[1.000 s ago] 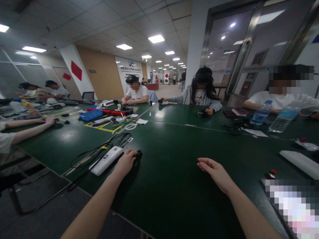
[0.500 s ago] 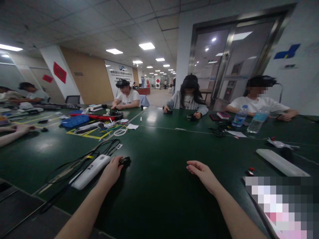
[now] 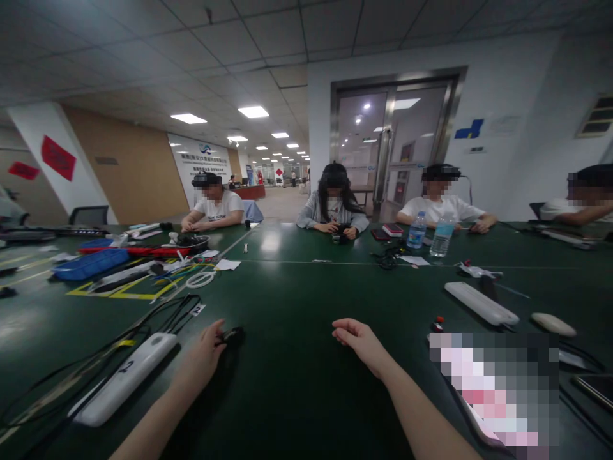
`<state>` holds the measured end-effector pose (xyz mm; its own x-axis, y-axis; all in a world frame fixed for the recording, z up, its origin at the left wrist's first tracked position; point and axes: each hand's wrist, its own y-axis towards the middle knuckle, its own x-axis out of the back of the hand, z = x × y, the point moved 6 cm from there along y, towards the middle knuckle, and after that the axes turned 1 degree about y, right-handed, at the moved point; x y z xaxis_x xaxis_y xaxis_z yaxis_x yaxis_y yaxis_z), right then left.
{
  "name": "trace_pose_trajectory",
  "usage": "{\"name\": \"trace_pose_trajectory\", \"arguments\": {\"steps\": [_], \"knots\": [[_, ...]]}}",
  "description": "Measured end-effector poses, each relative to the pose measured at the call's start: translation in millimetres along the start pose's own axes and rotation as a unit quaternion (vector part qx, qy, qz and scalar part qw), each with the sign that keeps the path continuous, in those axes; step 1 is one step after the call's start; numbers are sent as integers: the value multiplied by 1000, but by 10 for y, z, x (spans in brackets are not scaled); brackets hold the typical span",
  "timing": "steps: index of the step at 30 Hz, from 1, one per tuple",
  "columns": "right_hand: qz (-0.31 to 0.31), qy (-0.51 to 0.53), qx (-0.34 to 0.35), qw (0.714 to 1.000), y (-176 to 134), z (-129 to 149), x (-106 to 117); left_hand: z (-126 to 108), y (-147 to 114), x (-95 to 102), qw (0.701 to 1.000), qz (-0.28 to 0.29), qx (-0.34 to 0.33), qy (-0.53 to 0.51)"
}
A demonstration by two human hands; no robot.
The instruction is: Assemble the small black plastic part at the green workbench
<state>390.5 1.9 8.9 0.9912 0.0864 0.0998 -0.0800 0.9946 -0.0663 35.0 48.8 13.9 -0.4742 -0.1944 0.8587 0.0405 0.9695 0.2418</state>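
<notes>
My left hand (image 3: 204, 348) is closed, its fingertips on a small black object (image 3: 233, 337) low over the green table. What kind of object it is cannot be made out. Just left of that hand lies a white power strip (image 3: 129, 377) marked "2", with black cables (image 3: 143, 326) trailing beside it. My right hand (image 3: 359, 342) rests by itself over the table, to the right of the black object. Its fingers are loosely bent with the thumb below them, and nothing shows in them.
On the left lie a blue tray (image 3: 90, 264), a white cable coil (image 3: 200, 280) and assorted tools. Two water bottles (image 3: 442, 235), a white bar (image 3: 481, 303) and a blurred-out device (image 3: 493, 390) are on the right. Several people sit across the green table (image 3: 278, 300).
The view has turned to the right, so the table's things appear further left. My left hand still has the black object; my right hand keeps its loose curl.
</notes>
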Motion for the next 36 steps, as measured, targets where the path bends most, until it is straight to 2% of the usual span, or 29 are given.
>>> {"name": "trace_pose_trajectory", "arguments": {"steps": [4, 8, 10, 21, 25, 27, 30, 33, 36], "knots": [[2, 4, 6, 1000, -10, -1, 1, -94, 34, -22, 999, 25, 20, -37], [2, 7, 6, 1000, -19, 4, 1, -17, 84, -32, 995, 85, 24, -54], [1, 8, 3, 1000, -26, 16, 1, 27, 107, -25, 993, 98, 12, -59], [-9, 16, 6, 1000, -36, 62, -14, 242, 143, 91, 985, 137, 57, -91], [-10, 14, 4, 1000, -42, 63, -11, 339, 152, 193, 989, 121, 66, -51], [-9, 13, 2, 1000, -40, 59, -14, 310, 148, 210, 991, 109, 72, -34], [-8, 15, 5, 1000, -35, 55, -15, 55, 135, 124, 992, 103, 57, -45], [-12, 20, 7, 1000, -38, 53, -5, -442, 112, -126, 989, 129, -1, -73], [-17, 32, 4, 999, -42, 49, 6, -984, 66, -478, 979, 165, -53, -112]]}}
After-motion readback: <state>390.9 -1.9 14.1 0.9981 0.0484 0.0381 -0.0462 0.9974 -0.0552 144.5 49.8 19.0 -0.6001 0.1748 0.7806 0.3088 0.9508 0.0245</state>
